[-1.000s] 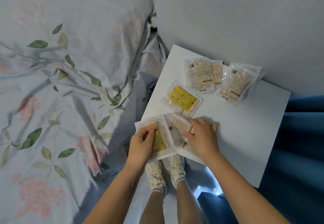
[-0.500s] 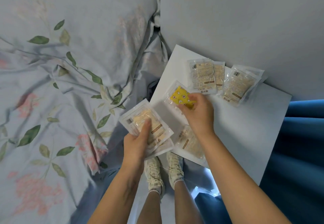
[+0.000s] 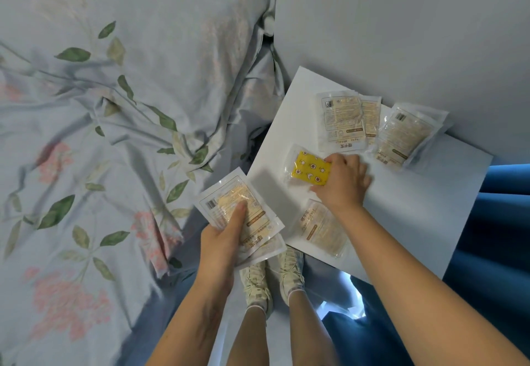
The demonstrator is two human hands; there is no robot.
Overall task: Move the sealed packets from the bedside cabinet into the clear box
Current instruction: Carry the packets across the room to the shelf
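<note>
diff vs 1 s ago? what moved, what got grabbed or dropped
The left hand lifted its stack of packets off the cabinet's near corner and now holds it out over the bed side. The right hand let go of the near beige packet, moved up the cabinet and took hold of the yellow packet. The far packets by the wall stayed put.
</note>
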